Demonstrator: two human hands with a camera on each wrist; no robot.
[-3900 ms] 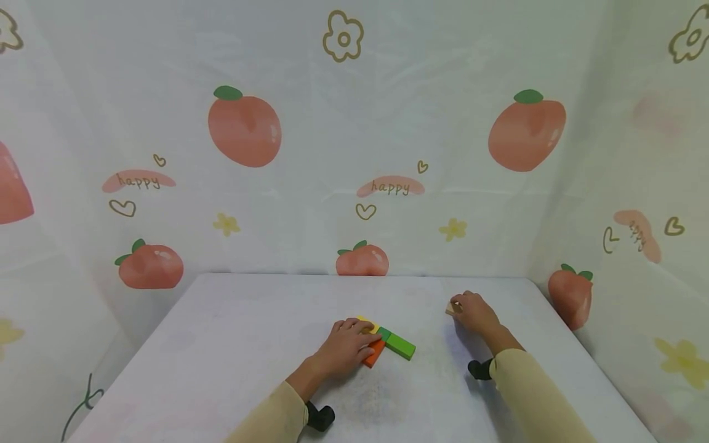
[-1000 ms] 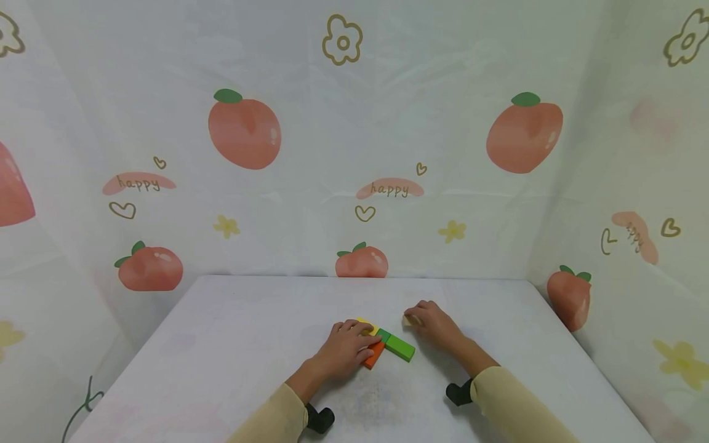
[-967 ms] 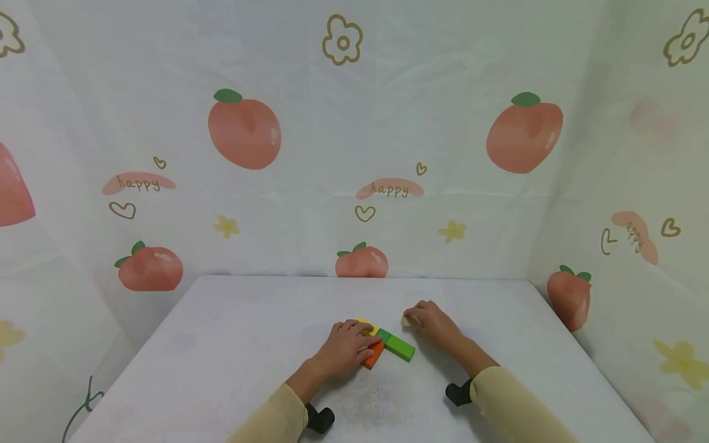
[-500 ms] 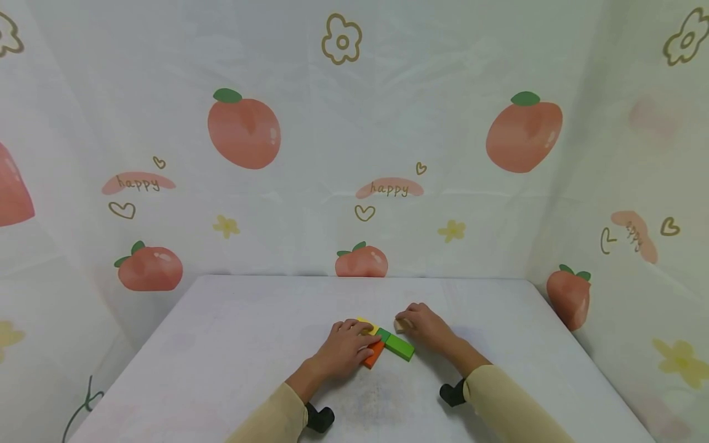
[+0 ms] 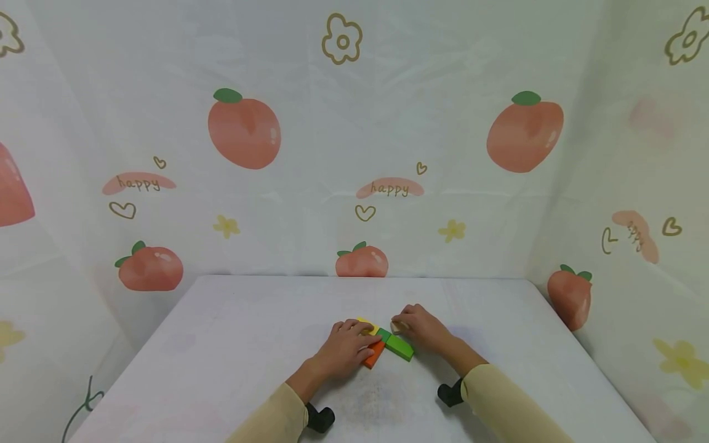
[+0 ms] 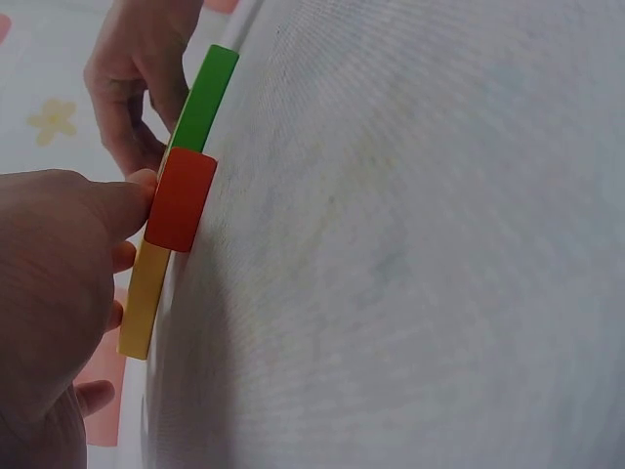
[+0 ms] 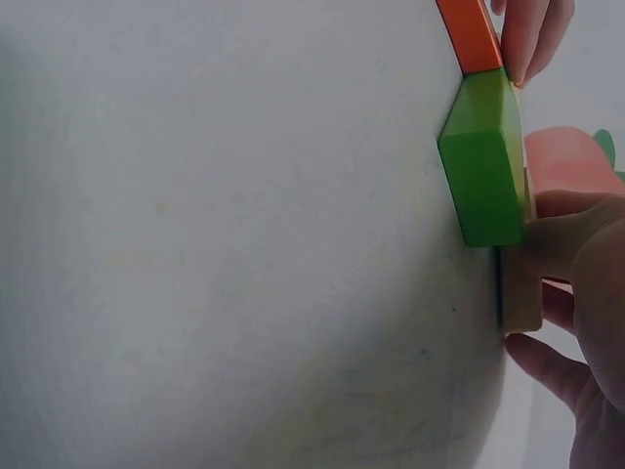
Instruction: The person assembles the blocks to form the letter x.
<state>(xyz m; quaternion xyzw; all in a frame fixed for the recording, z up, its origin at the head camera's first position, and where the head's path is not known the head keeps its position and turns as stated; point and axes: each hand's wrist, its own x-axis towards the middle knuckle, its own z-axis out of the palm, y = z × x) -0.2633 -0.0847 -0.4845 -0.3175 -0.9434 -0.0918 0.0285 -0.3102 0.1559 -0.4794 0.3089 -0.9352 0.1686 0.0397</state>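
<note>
My right hand (image 5: 423, 326) pinches a plain wooden block (image 7: 520, 308) between thumb and fingers, just behind the light green block (image 5: 400, 348). In the right wrist view the wooden block lies alongside that green block, partly hidden by it. My left hand (image 5: 343, 349) rests over the joined blocks with its fingers spread. Its thumb touches the orange-red block (image 6: 182, 200), and its index finger reaches a small darker green block (image 5: 383, 335). Other fingers lie on the yellow block (image 6: 145, 305), partly covering it. The coloured blocks lie flat, end to end, in a branching shape.
A white-covered table (image 5: 249, 344) carries the blocks. Behind it hangs a white cloth (image 5: 310, 135) printed with fruit and flowers. A black wrist mount (image 5: 321, 418) sticks out under the left sleeve, another mount (image 5: 450, 394) under the right.
My right hand has brought the wooden block leftward from the right back of the table to the far side of the green blocks. The left hand stays in place.
</note>
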